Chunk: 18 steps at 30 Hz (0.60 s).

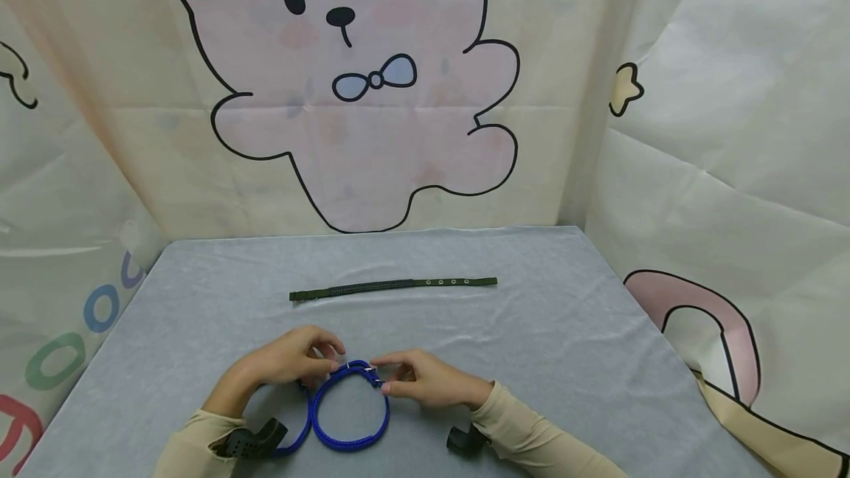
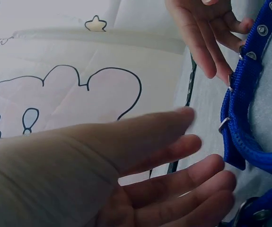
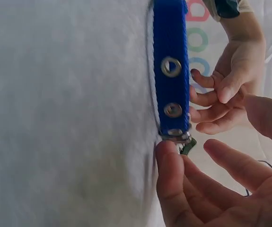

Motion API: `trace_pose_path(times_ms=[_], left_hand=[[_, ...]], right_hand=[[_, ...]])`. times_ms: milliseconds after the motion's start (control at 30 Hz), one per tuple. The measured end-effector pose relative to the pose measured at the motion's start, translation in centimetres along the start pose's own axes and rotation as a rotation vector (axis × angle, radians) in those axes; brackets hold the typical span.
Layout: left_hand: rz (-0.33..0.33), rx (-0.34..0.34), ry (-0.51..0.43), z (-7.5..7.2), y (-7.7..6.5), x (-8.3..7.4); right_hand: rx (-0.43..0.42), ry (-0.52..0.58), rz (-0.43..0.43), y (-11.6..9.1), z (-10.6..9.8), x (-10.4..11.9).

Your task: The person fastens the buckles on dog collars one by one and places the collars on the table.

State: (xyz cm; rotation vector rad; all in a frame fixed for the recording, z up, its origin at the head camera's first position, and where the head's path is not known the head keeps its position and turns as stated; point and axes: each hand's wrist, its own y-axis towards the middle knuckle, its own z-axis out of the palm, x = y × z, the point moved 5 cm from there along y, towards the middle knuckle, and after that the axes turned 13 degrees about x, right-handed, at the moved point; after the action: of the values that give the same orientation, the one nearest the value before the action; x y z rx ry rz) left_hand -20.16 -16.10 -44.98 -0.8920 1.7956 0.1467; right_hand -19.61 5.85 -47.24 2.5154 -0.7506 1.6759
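A blue collar with metal eyelets lies buckled into a ring on the table, near the front middle. My left hand is at its upper left, fingers loosely bent; in the left wrist view those fingertips stand apart from the collar. On the ring's upper right, my right hand reaches in with thumb and forefinger spread. Its fingertip meets the metal buckle in the right wrist view. A second blue collar lies against the ring's left side, partly hidden behind my left wrist.
Farther back, a dark green collar with eyelets is stretched flat across the table. Pale grey cloth covers the tabletop. Printed curtains stand behind and on both sides. Black cameras are strapped to my wrists.
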Motion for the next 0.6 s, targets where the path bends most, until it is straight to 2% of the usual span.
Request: trace_pose_path(times_ms=[300,467,600], left_hand=[[0.022,-0.116,0.092,-1.1,-0.4,-0.3],[0.024,-0.194,0.074,-1.8,-0.7,-0.5],[0.038,-0.290,0.068,-2.4,-1.1,-0.8]], right_hand=[[-0.031,0.022,-0.022,-0.5,-1.5,0.1],[-0.088,0.000,-0.050,-0.9,-2.6,0.1],[-0.142,-0.032,-0.061,-1.4,-3.7,0.1]])
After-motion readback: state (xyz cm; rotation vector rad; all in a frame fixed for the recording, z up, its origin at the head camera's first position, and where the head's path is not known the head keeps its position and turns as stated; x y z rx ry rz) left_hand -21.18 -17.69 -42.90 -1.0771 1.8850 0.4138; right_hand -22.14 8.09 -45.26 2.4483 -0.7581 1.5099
